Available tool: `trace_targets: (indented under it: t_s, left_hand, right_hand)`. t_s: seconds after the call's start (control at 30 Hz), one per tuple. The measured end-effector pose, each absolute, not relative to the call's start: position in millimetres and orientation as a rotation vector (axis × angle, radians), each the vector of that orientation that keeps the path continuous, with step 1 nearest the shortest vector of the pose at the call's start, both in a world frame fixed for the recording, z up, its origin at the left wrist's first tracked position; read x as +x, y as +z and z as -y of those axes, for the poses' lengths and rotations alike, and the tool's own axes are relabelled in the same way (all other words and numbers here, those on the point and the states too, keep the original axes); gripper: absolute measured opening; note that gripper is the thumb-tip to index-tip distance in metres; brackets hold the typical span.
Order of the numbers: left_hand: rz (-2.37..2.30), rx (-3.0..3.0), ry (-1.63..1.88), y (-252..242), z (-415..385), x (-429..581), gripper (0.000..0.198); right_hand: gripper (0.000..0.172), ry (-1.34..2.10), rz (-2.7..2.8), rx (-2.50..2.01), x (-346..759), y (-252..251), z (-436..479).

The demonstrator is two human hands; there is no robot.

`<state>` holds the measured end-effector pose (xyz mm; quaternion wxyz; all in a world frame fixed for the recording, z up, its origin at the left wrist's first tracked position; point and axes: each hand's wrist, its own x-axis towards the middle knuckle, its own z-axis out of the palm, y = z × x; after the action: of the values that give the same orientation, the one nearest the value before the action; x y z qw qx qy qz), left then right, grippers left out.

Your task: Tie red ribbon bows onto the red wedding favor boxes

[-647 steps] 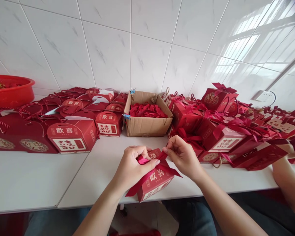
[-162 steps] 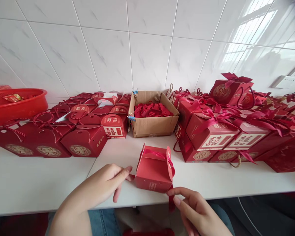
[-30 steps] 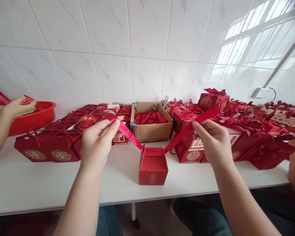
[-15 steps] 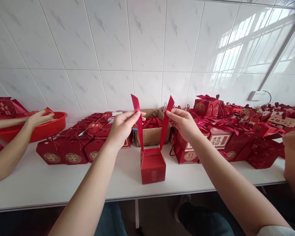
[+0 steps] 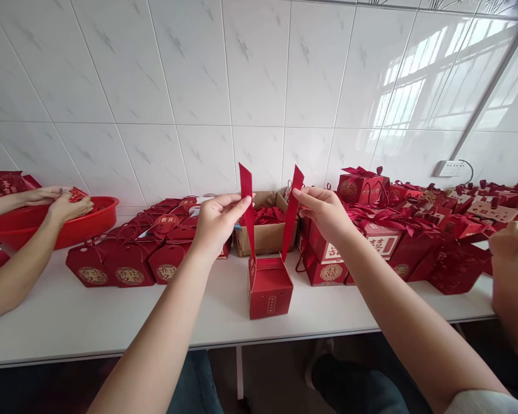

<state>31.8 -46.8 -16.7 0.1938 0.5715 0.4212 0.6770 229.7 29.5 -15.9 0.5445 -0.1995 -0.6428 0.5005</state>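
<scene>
A small red gift box [image 5: 271,293] stands upright near the front of the table. A red ribbon [image 5: 290,221] rises from its top in two tails with slanted ends. My left hand [image 5: 220,221] pinches the left tail between thumb and fingers. The right tail is pinched in my right hand [image 5: 323,210]. Both tails are stretched upward, leaning slightly apart. Behind the gift box is an open cardboard box [image 5: 263,240] with more red ribbon inside, partly hidden by my hands.
Rows of red gift boxes [image 5: 132,261] stand at left, and stacked ribboned boxes [image 5: 365,187] at right, on the white table [image 5: 164,316]. A co-worker's hands [image 5: 64,204] hold a red packet over a red basin [image 5: 107,213]. Another person's hand [image 5: 513,244] is at far right.
The ribbon tails stay pinched in both my hands, a little closer together at the top. At left, the co-worker's second hand has come to the red packet.
</scene>
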Motion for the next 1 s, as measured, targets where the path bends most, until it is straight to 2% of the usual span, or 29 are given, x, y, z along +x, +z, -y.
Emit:
trace_targets:
  t_s: [0.37, 0.57, 0.8, 1.0]
  left_hand:
    - [-1.165, 1.560, 1.905, -18.7, 42.8, 39.5, 0.028]
    - [-1.075, 1.718, 1.752, -18.4, 38.9, 45.9, 0.026]
    - [-1.178, 1.705, 1.619, -13.2, 37.0, 46.1, 0.039]
    - [-1.149, 1.774, 1.765, -16.0, 32.8, 50.6, 0.027]
  right_hand:
    - [0.028, 1.253, 1.509, -0.400, 230.2, -17.3, -29.6]
    - [0.032, 1.327, 1.628, -0.379, 213.2, -11.9, -25.4]
    - [0.019, 1.205, 1.828, -0.266, 211.5, -7.1, -20.6]
    - [0.016, 1.225, 1.828, -0.205, 216.4, -15.7, -26.9]
